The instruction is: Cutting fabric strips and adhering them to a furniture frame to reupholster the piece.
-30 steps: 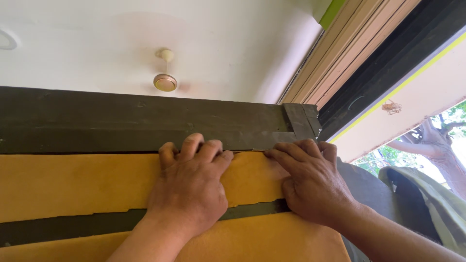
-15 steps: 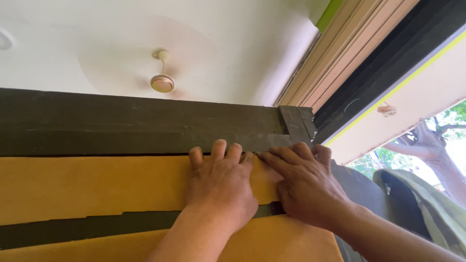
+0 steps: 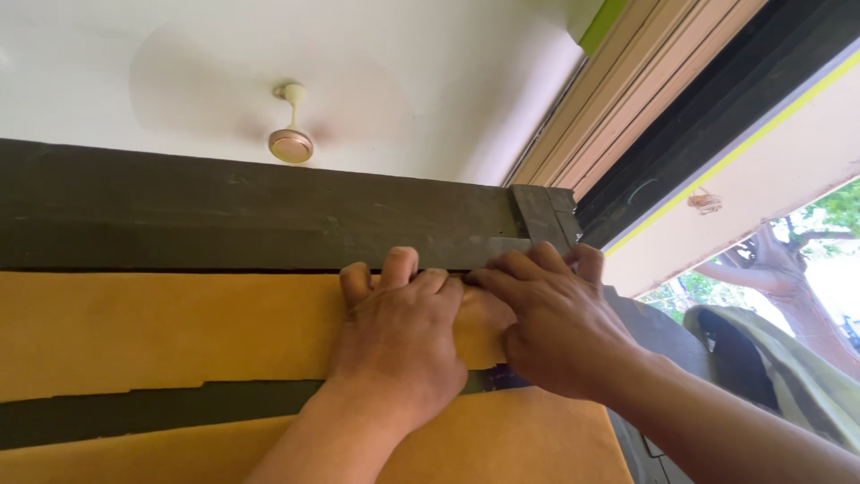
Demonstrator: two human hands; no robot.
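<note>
The view looks upward along a dark olive-brown painted wooden frame beam (image 3: 251, 215) that runs horizontally across the scene. Directly below the beam lies a wide mustard-yellow strip of paper-like sheet material (image 3: 161, 332), with its top edge butted against the beam's lower edge. A second mustard-yellow strip (image 3: 502, 444) lies nearer, separated from the first by a narrow dark band of exposed frame (image 3: 179, 408).

The left hand (image 3: 399, 345) lies flat, palm down, on the right end of the upper yellow strip. Its fingers (image 3: 399, 269) are extended and reach up to the seam where strip meets beam. The right hand (image 3: 560, 332) lies just beside the left hand, touching it, also palm down. Its fingers (image 3: 515, 266) point left along the same seam, overlapping the left hand's fingertips. Both hands press flat against the surface; neither is clenched and neither grips an object.

At the right end of the beam, a short vertical dark wooden block (image 3: 542, 215) forms the corner joint. Far above, a white ceiling (image 3: 403, 81) carries a ceiling fan with a copper-coloured motor housing (image 3: 291, 143). To the right stand beige and black sliding-door frame rails (image 3: 681, 99), and beyond them a tree trunk (image 3: 797, 296) with green foliage shows outdoors.
</note>
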